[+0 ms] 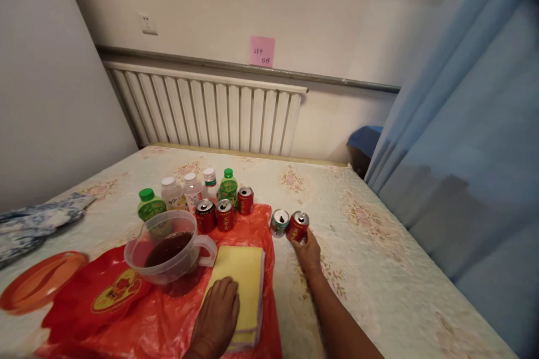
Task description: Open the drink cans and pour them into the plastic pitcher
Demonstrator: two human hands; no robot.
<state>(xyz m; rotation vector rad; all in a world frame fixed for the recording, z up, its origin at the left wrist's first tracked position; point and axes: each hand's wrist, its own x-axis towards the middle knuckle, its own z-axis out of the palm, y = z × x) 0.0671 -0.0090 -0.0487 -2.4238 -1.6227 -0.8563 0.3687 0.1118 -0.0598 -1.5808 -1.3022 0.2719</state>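
Fingers of the right hand are gripping a red can low on its near side, the thumb pressing on the left. Whether that can is standing on the flowered cloth or hanging just above it, I cannot tell. A pale can is standing just beside it, to the left. The left hand is lying palm down on a yellow pad, its fingers resting loosely outstretched. The pad is lying on a red plastic sheet. Left of the pad, a clear jug is holding dark liquid, its handle pointing toward the pad. A red tray and an orange lid are lying farther left. Beyond the jug and pad, three other red cans are standing near white-capped bottles and green-capped bottles. A blue curtain is hanging at the right.
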